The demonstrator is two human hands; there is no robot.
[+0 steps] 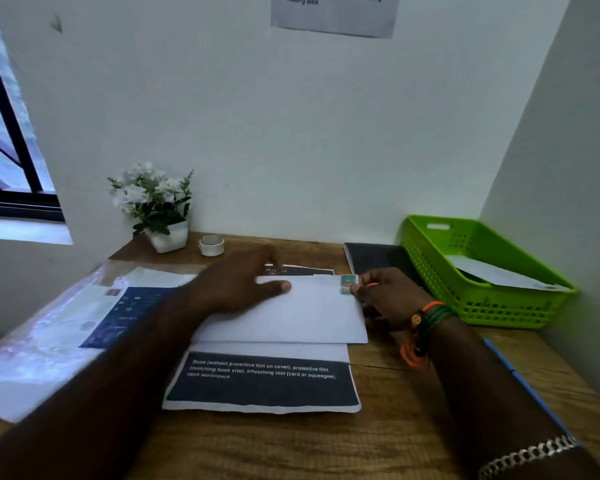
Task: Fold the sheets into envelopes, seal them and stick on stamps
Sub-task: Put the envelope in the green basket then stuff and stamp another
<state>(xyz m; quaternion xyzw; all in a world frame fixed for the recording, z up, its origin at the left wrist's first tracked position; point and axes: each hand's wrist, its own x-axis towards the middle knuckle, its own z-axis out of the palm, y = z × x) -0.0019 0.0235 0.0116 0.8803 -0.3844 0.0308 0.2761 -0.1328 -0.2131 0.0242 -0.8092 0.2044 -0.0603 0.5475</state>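
Your left hand (243,285) lay flat on the white envelope (284,317), fingers spread and released, pinning it to the wooden desk (378,427) rather than gripping anything. Your right hand (385,296) had its fingertips closed on a small teal stamp (348,284), which sat at the envelope's far right corner, just ahead of your right thumb. I could not tell whether the stamp was already stuck down or only held against the paper.

The envelope rested across a printed instruction sheet (262,382), which showed just nearer you than your left palm. A green plastic basket (482,299), well off beyond your right knuckles, already held a white envelope or sheet (which of the two I could not make out).

The risk here, as I judged it, was a crooked or overhanging stamp. It sat very near the envelope's edge, so a small slip of your right fingertips could have carried it past the corner. The envelope also lay on loose paper, not bare wood, so if your left hand eased off, pressing the stamp might have slid the envelope sideways and creased it.
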